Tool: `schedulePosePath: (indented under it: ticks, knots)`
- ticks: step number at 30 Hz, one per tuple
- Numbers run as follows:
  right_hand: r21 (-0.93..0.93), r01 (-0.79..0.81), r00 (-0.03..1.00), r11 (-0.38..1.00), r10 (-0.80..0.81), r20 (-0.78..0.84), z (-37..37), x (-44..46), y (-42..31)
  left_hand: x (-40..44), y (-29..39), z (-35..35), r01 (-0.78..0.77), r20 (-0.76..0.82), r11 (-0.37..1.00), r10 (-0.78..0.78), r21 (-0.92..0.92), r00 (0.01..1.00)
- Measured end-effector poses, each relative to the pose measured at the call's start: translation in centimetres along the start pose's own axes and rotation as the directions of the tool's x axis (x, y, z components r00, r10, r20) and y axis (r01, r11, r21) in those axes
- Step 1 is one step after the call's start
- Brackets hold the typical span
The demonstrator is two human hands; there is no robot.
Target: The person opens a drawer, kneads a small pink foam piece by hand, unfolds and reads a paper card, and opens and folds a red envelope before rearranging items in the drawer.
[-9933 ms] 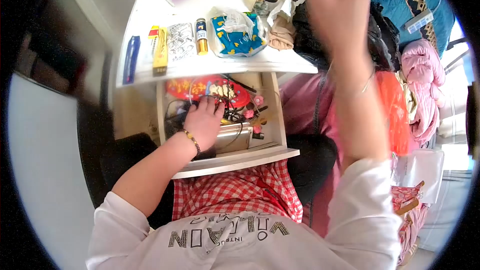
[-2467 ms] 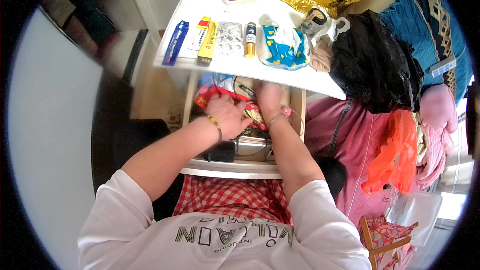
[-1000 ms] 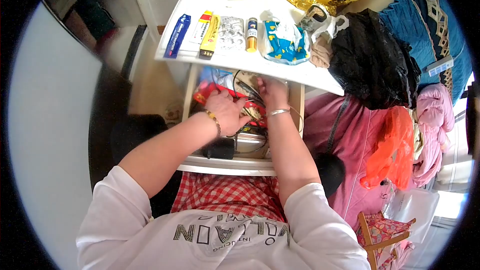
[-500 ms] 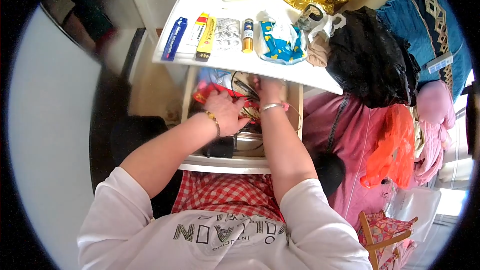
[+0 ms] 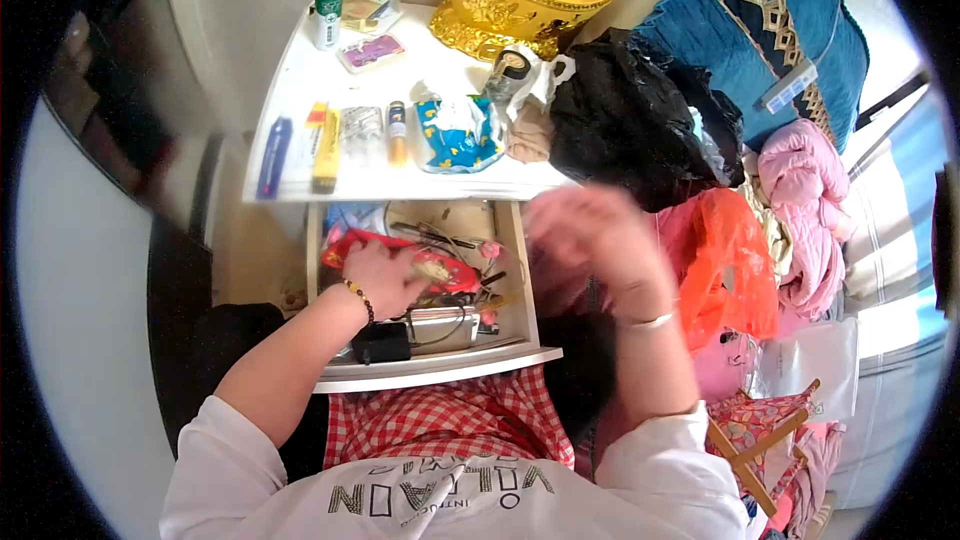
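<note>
My left hand (image 5: 384,276) is inside the open drawer (image 5: 516,270), its fingers closed over the edge of a long red packet (image 5: 455,275) with a printed pattern. The fingertips are partly hidden against it. My right hand (image 5: 590,235) is out of the drawer, in the air beside its right wall, and smeared by motion. Whether it holds anything cannot be made out. Around the packet lie dark pen-like sticks (image 5: 430,234), a pink flower-like piece (image 5: 490,250), a black box-like item (image 5: 382,343) and a looped dark cord (image 5: 450,332).
Above the drawer, the white tabletop (image 5: 300,90) carries a spray bottle (image 5: 328,5), yellow box (image 5: 327,150), blue tube (image 5: 273,160), blue tissue pack (image 5: 460,135) and golden ingot-shaped holder (image 5: 520,5). Black (image 5: 630,120) and orange (image 5: 735,260) plastic bags lie to the right.
My right hand has come up out of the drawer and moved right. My left hand stays inside, and the red packet now lies across the drawer. The view has shifted.
</note>
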State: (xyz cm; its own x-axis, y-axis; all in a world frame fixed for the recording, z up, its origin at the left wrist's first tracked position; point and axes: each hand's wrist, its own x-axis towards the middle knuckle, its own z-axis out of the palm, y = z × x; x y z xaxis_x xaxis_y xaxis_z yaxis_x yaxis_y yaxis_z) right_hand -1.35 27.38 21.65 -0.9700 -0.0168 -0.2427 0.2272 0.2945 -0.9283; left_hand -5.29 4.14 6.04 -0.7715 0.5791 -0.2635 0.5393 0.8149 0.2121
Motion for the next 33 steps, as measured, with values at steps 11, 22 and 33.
schedulePosePath:
  ticks: [11,22,33]
  knots:
    - [-0.163,0.342,0.763,0.926,-0.374,-0.527,-18.2,6.6,-6.3,-0.3,-0.1,0.0,0.008,0.026,1.0,-0.008,0.007,1.0]
    - [-0.59,0.588,0.484,0.553,-0.825,-0.29,0.3,0.3,-5.2,0.0,-0.3,0.4,0.0,0.038,1.0,-0.001,0.031,0.999]
    - [-0.814,0.225,0.931,0.536,-0.366,0.017,8.7,13.6,17.4,0.3,-0.4,0.9,0.01,0.049,1.0,-0.011,0.023,0.999]
